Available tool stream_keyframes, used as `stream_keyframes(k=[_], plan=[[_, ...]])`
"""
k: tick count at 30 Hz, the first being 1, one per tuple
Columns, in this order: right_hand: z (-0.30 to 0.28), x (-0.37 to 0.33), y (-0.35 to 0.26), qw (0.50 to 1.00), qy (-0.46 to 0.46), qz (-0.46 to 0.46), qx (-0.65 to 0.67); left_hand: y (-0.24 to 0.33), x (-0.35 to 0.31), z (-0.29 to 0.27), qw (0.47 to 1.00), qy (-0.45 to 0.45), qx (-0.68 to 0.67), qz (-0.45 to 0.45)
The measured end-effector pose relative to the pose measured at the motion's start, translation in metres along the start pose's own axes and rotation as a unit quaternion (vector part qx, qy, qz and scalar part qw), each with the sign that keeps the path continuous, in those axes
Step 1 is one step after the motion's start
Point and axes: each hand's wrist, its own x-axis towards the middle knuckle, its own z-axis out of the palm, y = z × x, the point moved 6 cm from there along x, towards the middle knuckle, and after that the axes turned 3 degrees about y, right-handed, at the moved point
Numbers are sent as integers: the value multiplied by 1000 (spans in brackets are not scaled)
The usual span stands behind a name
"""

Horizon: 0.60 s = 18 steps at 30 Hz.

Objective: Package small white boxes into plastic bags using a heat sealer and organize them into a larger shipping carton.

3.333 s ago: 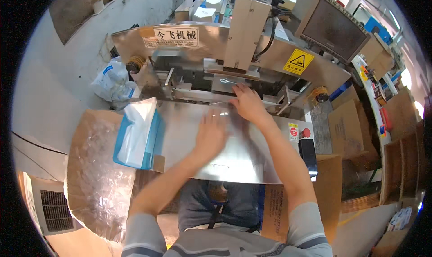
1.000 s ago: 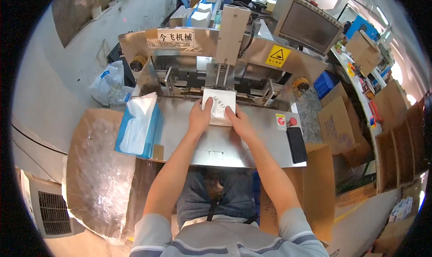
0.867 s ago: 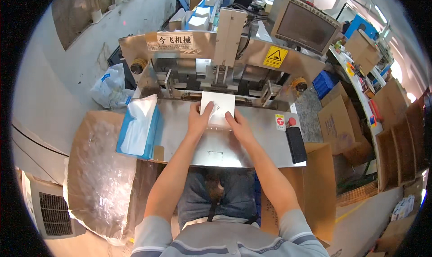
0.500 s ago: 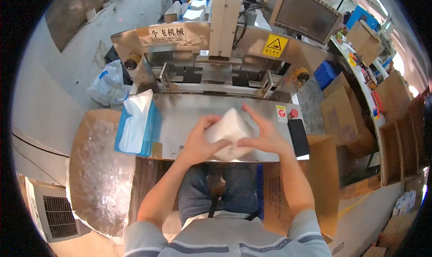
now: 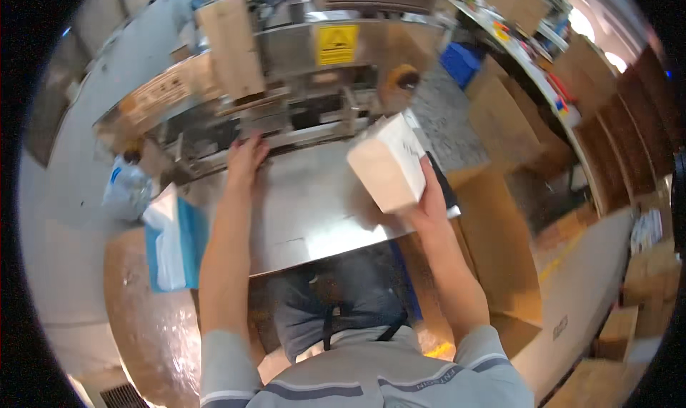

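In my right hand (image 5: 429,197) is a white block-shaped pack (image 5: 389,163) with dark marks on one side. It is tilted and lifted above the right part of the metal worktop (image 5: 307,204), my fingers closed around its lower right side. My left hand (image 5: 247,156) reaches forward to the machine's front opening, near a metal plate (image 5: 263,121). Its fingers look apart with nothing visible in them, though motion blurs them. At the worktop's left end stands a blue box (image 5: 187,244) with white sheet material on top.
The machine (image 5: 300,47) with a yellow warning sign (image 5: 336,44) spans the back. A black flat object (image 5: 444,186) lies at the worktop's right end. An open carton (image 5: 504,244) stands right; a plastic-lined carton (image 5: 146,301) stands left. Shelving (image 5: 618,129) is far right.
Both hands held the white pack over the worktop's middle. My left hand has let go and moved forward left to the machine; my right has carried the pack right. The view has turned.
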Motion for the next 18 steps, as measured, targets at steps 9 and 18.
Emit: stream_keyframes(k=[9,18], plan=[[-10,-17,-26,974,109,-40,194,13,-19,-36,995,61,65,43],[-7,-41,-26,972,41,-10,233,182,-226,-217,916,173,258,253]])
